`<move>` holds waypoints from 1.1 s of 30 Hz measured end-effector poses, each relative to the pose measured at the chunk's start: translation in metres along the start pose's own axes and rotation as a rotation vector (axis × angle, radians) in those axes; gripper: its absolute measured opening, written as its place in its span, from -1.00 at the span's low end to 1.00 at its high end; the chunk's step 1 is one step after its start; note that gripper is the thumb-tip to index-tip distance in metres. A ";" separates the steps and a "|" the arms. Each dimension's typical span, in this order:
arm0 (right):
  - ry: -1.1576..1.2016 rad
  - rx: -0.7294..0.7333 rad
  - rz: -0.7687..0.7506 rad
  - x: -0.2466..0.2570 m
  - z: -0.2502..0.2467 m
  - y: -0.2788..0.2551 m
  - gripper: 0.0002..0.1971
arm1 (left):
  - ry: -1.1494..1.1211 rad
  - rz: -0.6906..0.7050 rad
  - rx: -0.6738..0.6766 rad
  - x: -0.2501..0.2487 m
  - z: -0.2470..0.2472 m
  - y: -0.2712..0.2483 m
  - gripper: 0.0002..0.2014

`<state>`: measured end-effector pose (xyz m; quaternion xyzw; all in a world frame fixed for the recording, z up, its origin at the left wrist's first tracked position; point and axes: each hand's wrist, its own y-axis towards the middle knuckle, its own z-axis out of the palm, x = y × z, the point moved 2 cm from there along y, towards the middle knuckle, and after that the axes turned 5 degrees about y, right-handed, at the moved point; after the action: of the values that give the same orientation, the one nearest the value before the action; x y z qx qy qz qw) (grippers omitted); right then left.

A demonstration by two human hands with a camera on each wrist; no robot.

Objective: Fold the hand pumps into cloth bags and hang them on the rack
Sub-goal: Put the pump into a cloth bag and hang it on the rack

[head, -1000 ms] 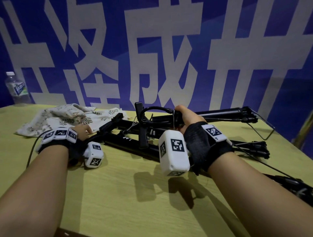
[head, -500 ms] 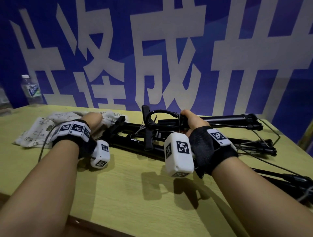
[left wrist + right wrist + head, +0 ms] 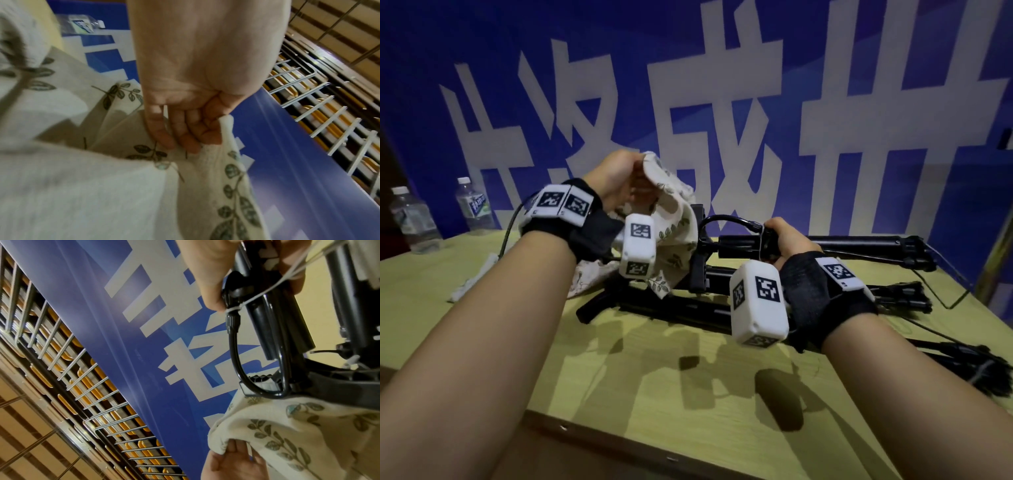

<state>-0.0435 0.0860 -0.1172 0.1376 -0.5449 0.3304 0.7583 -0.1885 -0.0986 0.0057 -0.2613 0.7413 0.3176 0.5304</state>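
A cream cloth bag (image 3: 671, 212) with a green leaf print hangs in the air over the table's left half. My left hand (image 3: 619, 174) grips its upper edge, fingers curled into the fabric (image 3: 205, 155). My right hand (image 3: 787, 236) is wrapped round the barrel of a black hand pump (image 3: 842, 245), raised a little above the table, with its black hose (image 3: 236, 356) looping toward the bag (image 3: 287, 434). Two more black pumps (image 3: 688, 308) lie on the table beneath. No rack shows.
Two water bottles (image 3: 474, 205) stand at the back left of the yellow-green table (image 3: 654, 394). A blue banner with big white characters (image 3: 722, 102) closes the back. Thin wires (image 3: 959, 294) stick out from the pumps at the right.
My left hand has taken the cloth bag off the table and lifted it up and to the right, toward the pump's end. The right hand has kept its hold on the pump.
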 end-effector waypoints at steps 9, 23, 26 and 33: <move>0.081 -0.179 -0.131 0.076 -0.068 -0.059 -0.51 | -0.062 0.088 0.080 -0.072 0.057 -0.030 -0.71; 0.199 -0.450 -0.264 0.131 -0.204 -0.137 -0.80 | 1.469 0.036 0.087 -0.044 0.119 -0.035 -0.69; 0.113 -0.480 -0.231 0.126 -0.219 -0.138 -0.79 | 1.533 0.039 0.151 -0.024 0.150 -0.052 -0.66; 0.099 -0.434 -0.183 0.108 -0.215 -0.134 -0.80 | 1.288 0.283 0.491 0.005 0.245 -0.082 -0.67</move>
<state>0.2224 0.1466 -0.0773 0.0035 -0.5506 0.1418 0.8227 0.0209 0.0303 -0.0727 -0.1713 0.9850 -0.0112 -0.0170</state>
